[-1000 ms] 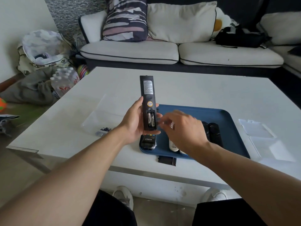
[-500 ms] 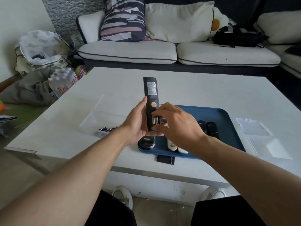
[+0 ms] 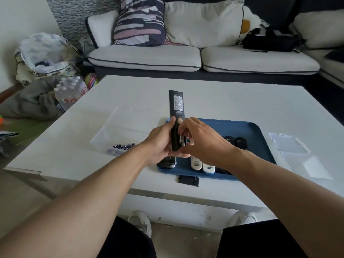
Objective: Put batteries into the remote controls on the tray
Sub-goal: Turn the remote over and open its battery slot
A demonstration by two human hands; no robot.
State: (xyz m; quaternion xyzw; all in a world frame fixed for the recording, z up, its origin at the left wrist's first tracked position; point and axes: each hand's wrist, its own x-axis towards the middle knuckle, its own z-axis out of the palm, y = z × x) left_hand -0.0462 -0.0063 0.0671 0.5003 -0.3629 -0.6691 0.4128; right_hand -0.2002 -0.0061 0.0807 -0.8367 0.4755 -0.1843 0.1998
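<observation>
The white sofa (image 3: 186,56) runs across the top of the frame, a striped cushion (image 3: 139,21) at its upper left and a black bag (image 3: 270,40) at its upper right. Below it the white table (image 3: 242,108) fills the middle. On the floor at far left lies a pack of water bottles (image 3: 69,92).

The blue tray (image 3: 256,135) sits right of centre on the table. At its near edge I see two white remotes (image 3: 202,164) side by side, a dark remote (image 3: 167,162) at its lower left corner, and more dark remotes (image 3: 235,143) further right, partly hidden by my right wrist.

In the centre of the frame my left hand (image 3: 160,144) grips a long black remote (image 3: 176,107) above the tray, back side facing me, its far end pointing toward the sofa; my thumb lies along its left edge. Its battery bay is open. My right hand (image 3: 202,140) has its fingers (image 3: 183,125) curled at that bay, touching it; whether they pinch anything I cannot tell.

Left of the tray, a clear box (image 3: 119,131) holds a row of batteries (image 3: 123,146). A black battery cover (image 3: 188,180) lies on the table just in front of the tray. Two clear lids (image 3: 290,144) rest at the right edge.
</observation>
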